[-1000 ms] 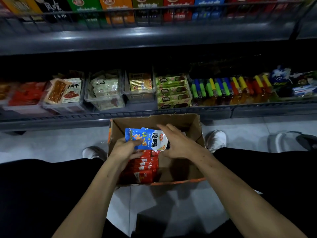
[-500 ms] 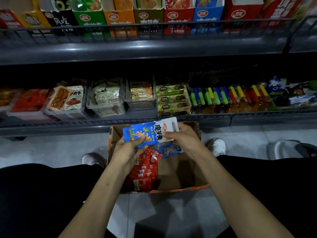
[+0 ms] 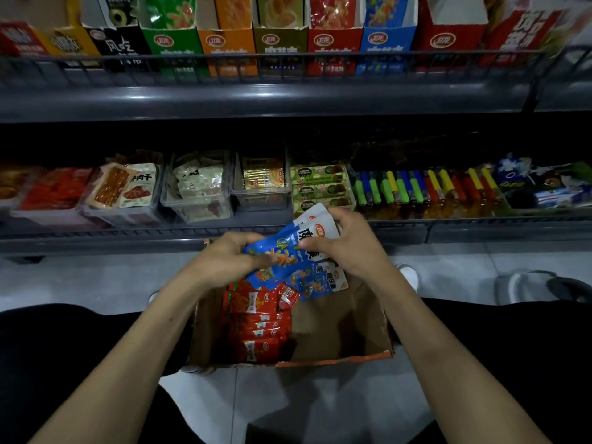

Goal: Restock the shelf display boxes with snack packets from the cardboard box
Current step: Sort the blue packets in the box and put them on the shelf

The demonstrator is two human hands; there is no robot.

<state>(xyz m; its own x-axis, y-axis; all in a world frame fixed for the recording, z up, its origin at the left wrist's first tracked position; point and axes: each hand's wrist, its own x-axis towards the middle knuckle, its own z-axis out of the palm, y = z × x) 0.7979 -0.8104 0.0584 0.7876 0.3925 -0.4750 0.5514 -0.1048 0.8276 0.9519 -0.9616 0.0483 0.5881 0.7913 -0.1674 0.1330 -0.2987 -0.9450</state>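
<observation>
Head view showed the cardboard box [image 3: 336, 341] nearest me, on the floor between the knees, red packets [image 3: 259, 325] stacked along its left side. Above its far edge my left hand [image 3: 224, 264] and right hand [image 3: 349, 251] were both clamped on a bundle of blue snack packets [image 3: 288, 251], one hanging loose beneath. I judged that loose one could slip back. Farther up stood the blue display box [image 3: 386, 43] on the upper shelf [image 3: 288, 97].
</observation>
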